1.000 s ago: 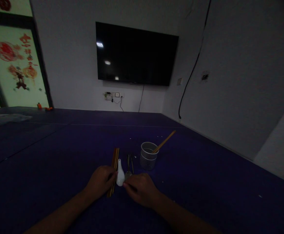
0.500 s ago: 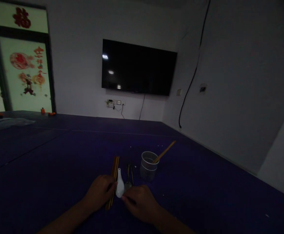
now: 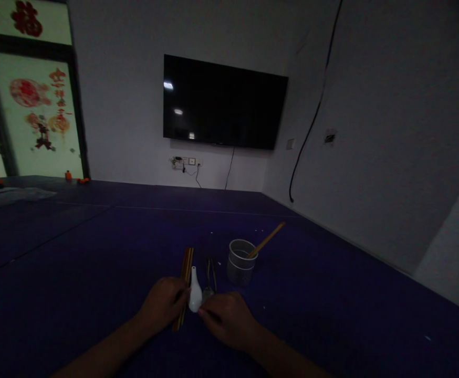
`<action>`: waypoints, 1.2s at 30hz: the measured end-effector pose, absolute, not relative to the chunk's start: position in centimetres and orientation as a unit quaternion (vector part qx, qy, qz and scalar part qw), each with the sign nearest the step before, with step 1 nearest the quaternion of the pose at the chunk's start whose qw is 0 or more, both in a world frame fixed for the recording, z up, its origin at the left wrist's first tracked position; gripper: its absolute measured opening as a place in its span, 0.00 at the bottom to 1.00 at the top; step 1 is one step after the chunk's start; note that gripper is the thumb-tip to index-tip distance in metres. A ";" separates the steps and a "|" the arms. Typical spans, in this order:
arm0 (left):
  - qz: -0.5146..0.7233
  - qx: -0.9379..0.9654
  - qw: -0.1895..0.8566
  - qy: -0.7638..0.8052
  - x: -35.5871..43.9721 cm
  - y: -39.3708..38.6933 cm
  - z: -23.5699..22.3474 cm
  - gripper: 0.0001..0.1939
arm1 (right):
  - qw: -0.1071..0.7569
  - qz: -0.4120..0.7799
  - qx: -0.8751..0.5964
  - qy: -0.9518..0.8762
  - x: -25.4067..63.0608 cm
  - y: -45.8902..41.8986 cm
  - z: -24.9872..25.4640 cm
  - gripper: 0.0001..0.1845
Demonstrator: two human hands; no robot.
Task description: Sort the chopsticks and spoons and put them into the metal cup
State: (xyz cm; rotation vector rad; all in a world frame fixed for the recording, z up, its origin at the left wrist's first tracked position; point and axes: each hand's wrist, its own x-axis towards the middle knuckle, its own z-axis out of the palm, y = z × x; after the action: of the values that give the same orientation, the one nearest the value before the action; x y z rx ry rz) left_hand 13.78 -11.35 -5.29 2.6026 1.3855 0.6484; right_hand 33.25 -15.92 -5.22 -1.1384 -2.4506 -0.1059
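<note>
A white soup spoon (image 3: 195, 297) lies on the purple surface with its handle pointing away from me. My left hand (image 3: 165, 301) is closed, its fingertips at the spoon's left edge and its knuckles over a row of wooden chopsticks (image 3: 188, 260). Pinched fingers of my right hand (image 3: 227, 317) meet the lower right edge of the spoon's bowl. Just right of the white spoon lies metal cutlery (image 3: 208, 275), including what looks like a metal spoon, its near end partly hidden by my right hand.
Beyond my right hand stands a round metal container (image 3: 240, 268) with a wooden stick, likely chopsticks (image 3: 267, 240), leaning out to the right. Small white scraps dot the purple surface (image 3: 332, 294). A clear plastic sheet (image 3: 12, 196) lies far left. A television (image 3: 223, 102) hangs on the wall.
The camera view tilted up and then slightly back down. Both hands stay at the white spoon, which keeps its place between the chopsticks and the metal cutlery.
</note>
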 end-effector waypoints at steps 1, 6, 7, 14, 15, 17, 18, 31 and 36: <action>0.213 0.860 0.060 0.459 13.8 -11.3 -5.3 0.17 | 0.218 -0.039 -0.410 -0.885 33.3 -15.9 -5.2 0.12; 0.203 0.859 0.068 0.465 13.7 -11.4 -5.1 0.17 | 0.228 -0.044 -0.403 -0.885 33.2 -15.9 -5.2 0.12; 0.203 0.859 0.070 0.464 13.7 -11.5 -5.0 0.18 | 0.231 -0.044 -0.403 -0.885 33.2 -15.9 -5.2 0.12; 0.200 0.857 0.064 0.471 13.8 -11.6 -4.8 0.21 | 0.252 -0.045 -0.410 -0.875 33.2 -15.8 -5.4 0.12; 0.201 0.856 0.063 0.472 13.8 -11.6 -4.8 0.21 | 0.255 -0.044 -0.410 -0.875 33.2 -15.8 -5.4 0.12; 0.205 0.855 0.063 0.471 13.8 -11.6 -4.8 0.20 | 0.255 -0.044 -0.410 -0.875 33.2 -15.8 -5.4 0.12; 0.208 0.855 0.065 0.471 13.8 -11.7 -4.8 0.20 | 0.254 -0.044 -0.409 -0.875 33.2 -15.8 -5.4 0.12; 0.191 0.815 0.065 0.543 13.6 -11.6 -4.4 0.16 | 0.254 -0.049 -0.409 -0.875 33.2 -16.0 -5.1 0.12; 0.161 0.799 0.042 0.578 13.7 -11.9 -4.1 0.15 | 0.246 -0.048 -0.408 -0.878 33.2 -15.9 -5.3 0.13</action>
State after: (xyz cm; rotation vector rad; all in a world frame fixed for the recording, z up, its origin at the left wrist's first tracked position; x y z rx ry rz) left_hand 13.70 -11.86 -4.12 2.4444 1.7691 0.4914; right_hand 33.23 -15.86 -5.32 -1.1137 -2.3950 -0.1298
